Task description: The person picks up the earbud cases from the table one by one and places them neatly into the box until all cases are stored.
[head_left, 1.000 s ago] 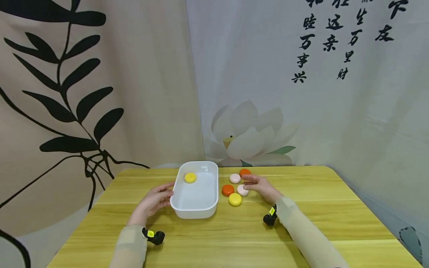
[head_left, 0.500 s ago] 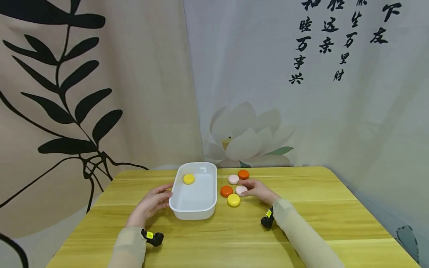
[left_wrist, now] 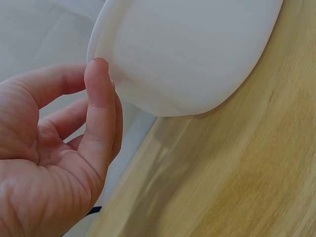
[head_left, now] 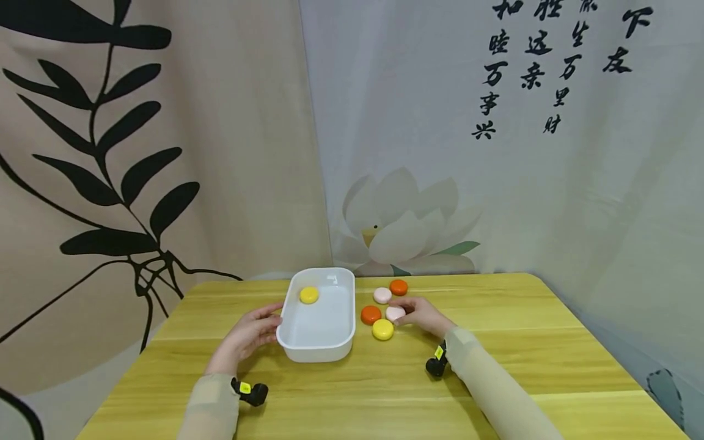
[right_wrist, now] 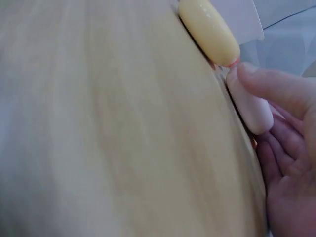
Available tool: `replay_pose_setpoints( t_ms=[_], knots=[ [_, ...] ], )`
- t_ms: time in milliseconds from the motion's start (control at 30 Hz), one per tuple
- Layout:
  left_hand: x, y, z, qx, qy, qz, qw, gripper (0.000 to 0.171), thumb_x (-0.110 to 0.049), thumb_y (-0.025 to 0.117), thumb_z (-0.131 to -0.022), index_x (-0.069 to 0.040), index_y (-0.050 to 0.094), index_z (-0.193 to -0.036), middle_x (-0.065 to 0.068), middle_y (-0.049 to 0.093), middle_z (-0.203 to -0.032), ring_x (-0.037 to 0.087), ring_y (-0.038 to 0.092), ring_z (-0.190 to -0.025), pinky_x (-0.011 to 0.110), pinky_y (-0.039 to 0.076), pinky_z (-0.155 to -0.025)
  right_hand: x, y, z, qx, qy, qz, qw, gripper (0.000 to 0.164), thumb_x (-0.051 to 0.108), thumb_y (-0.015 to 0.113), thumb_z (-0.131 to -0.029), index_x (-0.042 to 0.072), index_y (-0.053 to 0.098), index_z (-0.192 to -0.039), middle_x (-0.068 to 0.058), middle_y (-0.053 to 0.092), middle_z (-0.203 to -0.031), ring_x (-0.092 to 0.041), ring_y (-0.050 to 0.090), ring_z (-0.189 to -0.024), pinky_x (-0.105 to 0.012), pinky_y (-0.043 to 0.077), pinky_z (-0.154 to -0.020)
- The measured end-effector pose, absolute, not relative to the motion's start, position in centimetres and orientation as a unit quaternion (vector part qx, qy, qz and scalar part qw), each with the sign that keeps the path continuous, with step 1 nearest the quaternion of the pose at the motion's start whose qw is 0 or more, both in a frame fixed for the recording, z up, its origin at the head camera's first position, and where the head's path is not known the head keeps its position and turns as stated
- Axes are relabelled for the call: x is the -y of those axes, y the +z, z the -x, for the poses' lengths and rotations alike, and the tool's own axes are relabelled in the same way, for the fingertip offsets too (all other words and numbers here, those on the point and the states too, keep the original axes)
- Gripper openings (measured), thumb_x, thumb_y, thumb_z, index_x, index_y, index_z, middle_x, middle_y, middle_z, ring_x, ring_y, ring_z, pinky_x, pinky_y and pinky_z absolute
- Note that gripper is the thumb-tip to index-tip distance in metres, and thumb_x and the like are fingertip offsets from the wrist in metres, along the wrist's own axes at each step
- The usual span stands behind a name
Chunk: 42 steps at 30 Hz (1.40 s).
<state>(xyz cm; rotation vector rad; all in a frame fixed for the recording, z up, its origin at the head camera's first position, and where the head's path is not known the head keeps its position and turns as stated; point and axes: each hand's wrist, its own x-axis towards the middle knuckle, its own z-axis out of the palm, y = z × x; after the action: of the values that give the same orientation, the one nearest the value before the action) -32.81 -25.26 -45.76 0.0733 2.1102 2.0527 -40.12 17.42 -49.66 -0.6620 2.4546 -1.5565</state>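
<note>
My left hand (head_left: 250,333) rests against the left side of a white rectangular tub (head_left: 316,354), its fingertips touching the wall near the rim. In the left wrist view the thumb (left_wrist: 96,94) lies against the tub's outside. My right hand (head_left: 423,315) pinches a pale pink rounded disc (head_left: 393,313) that lies on the table. The right wrist view shows the thumb on one edge of this pink disc (right_wrist: 249,106), with the other fingers partly behind it. A yellow disc (head_left: 382,330), an orange disc (head_left: 371,315) and a second pink disc (head_left: 382,296) lie close by.
Inside the tub lies another yellow disc (head_left: 309,295). A further orange disc (head_left: 398,287) sits at the back of the group. The wooden table (head_left: 341,403) ends just behind the tub, and a printed curtain (head_left: 264,153) hangs beyond.
My right hand has come down and left from above the group, and its fingers have closed on the pink disc. The left hand keeps its place at the tub.
</note>
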Motion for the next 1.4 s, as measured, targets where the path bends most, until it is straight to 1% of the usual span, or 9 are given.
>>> replay_pose_setpoints(
  t_ms=[133, 233, 400, 633, 767, 933, 1133, 1233, 1400],
  knots=[
    [25.3, -46.0, 32.5, -0.713, 0.694, -0.02, 0.103, 0.058, -0.01, 0.06, -0.096, 0.003, 0.035, -0.147, 0.008, 0.058, -0.101, 0.013, 0.06, -0.076, 0.023, 0.053, -0.067, -17.4, -49.9, 39.6, -0.822, -0.522, 0.208, 0.094, 0.049, 0.012, 0.079, -0.081, 0.002, 0.063, -0.126, -0.011, 0.062, -0.122, -0.022, 0.055, -0.106, -0.036, 0.044, -0.094],
    [25.3, -46.0, 32.4, -0.711, 0.694, -0.019, 0.106, 0.057, -0.009, 0.059, -0.096, 0.003, 0.035, -0.147, 0.009, 0.057, -0.102, 0.014, 0.06, -0.077, 0.023, 0.053, -0.067, -17.4, -49.9, 39.4, -0.817, -0.53, 0.199, 0.106, 0.05, 0.009, 0.078, -0.081, 0.002, 0.062, -0.128, -0.011, 0.061, -0.125, -0.023, 0.054, -0.11, -0.039, 0.043, -0.097],
    [25.4, -46.0, 32.6, -0.707, 0.698, -0.023, 0.111, 0.056, -0.007, 0.057, -0.097, 0.004, 0.035, -0.147, 0.011, 0.056, -0.103, 0.014, 0.059, -0.075, 0.022, 0.053, -0.067, -17.2, -49.5, 39.2, -0.816, -0.537, 0.192, 0.095, 0.048, 0.004, 0.076, -0.08, 0.001, 0.062, -0.127, -0.013, 0.06, -0.128, -0.027, 0.053, -0.117, -0.044, 0.041, -0.101],
    [25.3, -45.5, 32.8, -0.704, 0.7, -0.028, 0.113, 0.057, -0.006, 0.057, -0.097, 0.004, 0.034, -0.147, 0.008, 0.056, -0.1, 0.011, 0.06, -0.072, 0.021, 0.053, -0.066, -17.2, -48.4, 39.7, -0.818, -0.537, 0.182, 0.098, 0.048, 0.008, 0.077, -0.081, 0.0, 0.063, -0.126, -0.012, 0.062, -0.125, -0.024, 0.054, -0.114, -0.038, 0.044, -0.098],
    [25.4, -45.6, 32.8, -0.706, 0.699, -0.032, 0.111, 0.056, -0.007, 0.057, -0.097, 0.004, 0.034, -0.147, 0.01, 0.057, -0.101, 0.012, 0.06, -0.073, 0.021, 0.053, -0.066, -17.2, -48.0, 39.9, -0.814, -0.541, 0.19, 0.094, 0.047, 0.008, 0.077, -0.081, -0.001, 0.063, -0.125, -0.013, 0.062, -0.122, -0.025, 0.054, -0.11, -0.037, 0.046, -0.094],
    [25.5, -45.9, 32.8, -0.715, 0.689, -0.034, 0.114, 0.056, -0.006, 0.055, -0.098, 0.004, 0.033, -0.148, 0.012, 0.056, -0.103, 0.012, 0.059, -0.073, 0.022, 0.053, -0.067, -17.1, -47.3, 39.8, -0.823, -0.535, 0.171, 0.088, 0.048, 0.01, 0.077, -0.081, 0.002, 0.063, -0.126, -0.012, 0.06, -0.126, -0.024, 0.054, -0.107, -0.034, 0.047, -0.09],
    [25.2, -46.2, 33.1, -0.719, 0.686, -0.041, 0.106, 0.055, -0.006, 0.057, -0.097, 0.003, 0.036, -0.147, 0.013, 0.056, -0.102, 0.013, 0.058, -0.074, 0.023, 0.053, -0.067, -17.1, -46.4, 39.6, -0.826, -0.53, 0.173, 0.082, 0.05, 0.012, 0.075, -0.084, 0.001, 0.059, -0.13, -0.015, 0.06, -0.127, -0.027, 0.055, -0.112, -0.038, 0.046, -0.093],
    [25.1, -46.1, 33.1, -0.718, 0.686, -0.048, 0.102, 0.056, -0.006, 0.057, -0.096, 0.005, 0.036, -0.146, 0.014, 0.056, -0.102, 0.013, 0.059, -0.074, 0.024, 0.054, -0.068, -16.9, -45.9, 39.6, -0.829, -0.525, 0.18, 0.073, 0.051, 0.013, 0.075, -0.083, 0.001, 0.059, -0.13, -0.016, 0.06, -0.127, -0.028, 0.055, -0.114, -0.041, 0.046, -0.094],
    [25.0, -45.9, 32.9, -0.723, 0.684, -0.037, 0.089, 0.055, -0.003, 0.058, -0.094, 0.006, 0.038, -0.145, 0.011, 0.061, -0.096, 0.013, 0.06, -0.072, 0.025, 0.054, -0.068, -16.4, -45.1, 40.0, -0.836, -0.51, 0.188, 0.073, 0.053, 0.015, 0.076, -0.083, 0.003, 0.059, -0.132, -0.014, 0.059, -0.129, -0.027, 0.056, -0.112, -0.038, 0.048, -0.091]
  ],
)
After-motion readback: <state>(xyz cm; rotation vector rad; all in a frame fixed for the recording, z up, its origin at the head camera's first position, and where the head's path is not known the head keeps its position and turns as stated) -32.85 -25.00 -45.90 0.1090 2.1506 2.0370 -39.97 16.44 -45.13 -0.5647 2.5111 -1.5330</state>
